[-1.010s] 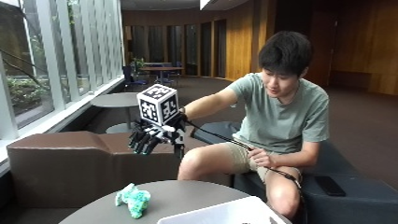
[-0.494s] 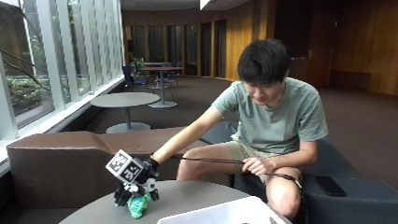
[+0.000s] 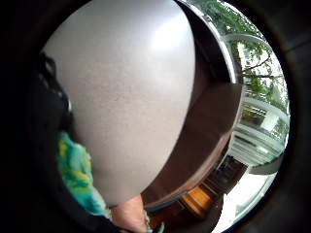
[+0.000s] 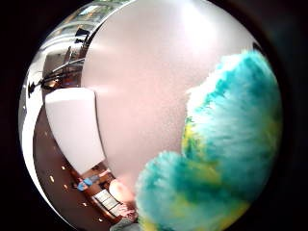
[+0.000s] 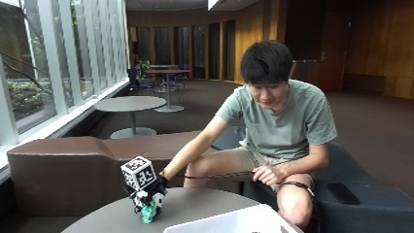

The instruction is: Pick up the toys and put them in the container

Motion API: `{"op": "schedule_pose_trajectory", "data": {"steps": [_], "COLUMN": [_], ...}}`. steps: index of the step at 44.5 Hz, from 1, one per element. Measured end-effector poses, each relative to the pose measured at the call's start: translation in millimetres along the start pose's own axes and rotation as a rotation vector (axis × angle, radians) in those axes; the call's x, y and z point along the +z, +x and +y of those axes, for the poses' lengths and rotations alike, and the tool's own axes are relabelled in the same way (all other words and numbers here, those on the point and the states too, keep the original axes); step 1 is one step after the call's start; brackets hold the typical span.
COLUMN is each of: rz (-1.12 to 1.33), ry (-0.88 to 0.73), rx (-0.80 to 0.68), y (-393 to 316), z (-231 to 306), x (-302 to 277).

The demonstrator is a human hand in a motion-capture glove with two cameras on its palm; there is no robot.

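Round grey bench (image 5: 194, 206): seen in the foreground of the outside view, with a brown upholstered seat back (image 5: 71, 170) behind it. The bench's pale, finely speckled top fills much of both palm views.

White rectangular plastic container (image 5: 232, 224): set on the bench at the near edge, to the side of the gloved hand and apart from it. In the thumb side palm view it (image 4: 72, 127) is seen as a white slab lying on the bench top, clear of the toy.

Person in a grey-green T-shirt (image 5: 284, 121): seated on a dark sofa behind the bench, leaning forward with the right arm stretched down to the bench. The bare left hand (image 5: 268, 174) is rested at the knee.

Black-gloved right hand (image 5: 150, 196): lowered onto the bench top, fingers curled down round the toy.

Fluffy teal, white and yellow plush toy (image 5: 149, 212): gripped beneath the gloved fingers, its lower end seen just at the bench surface; whether it is touching the surface cannot be told. It (image 4: 226, 159) fills much of the thumb side palm view, close against the palm, and a strip of it (image 3: 75, 170) is seen beside the glove in the little finger side view.
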State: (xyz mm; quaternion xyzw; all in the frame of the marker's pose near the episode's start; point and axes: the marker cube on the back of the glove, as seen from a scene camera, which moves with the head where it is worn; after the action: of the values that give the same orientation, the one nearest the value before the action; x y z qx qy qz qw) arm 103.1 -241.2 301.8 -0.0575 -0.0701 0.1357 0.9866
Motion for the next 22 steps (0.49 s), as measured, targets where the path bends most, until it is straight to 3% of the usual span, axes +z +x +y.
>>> {"op": "schedule_pose_trajectory", "data": {"steps": [8,22], "rz": [0.071,0.110], "ry": [0.042,0.249], "rx": [-0.087,-0.270], "y": [-43.1,-154.0], "z": [16.7,68.7], "x": [-66.4,-232.0]}}
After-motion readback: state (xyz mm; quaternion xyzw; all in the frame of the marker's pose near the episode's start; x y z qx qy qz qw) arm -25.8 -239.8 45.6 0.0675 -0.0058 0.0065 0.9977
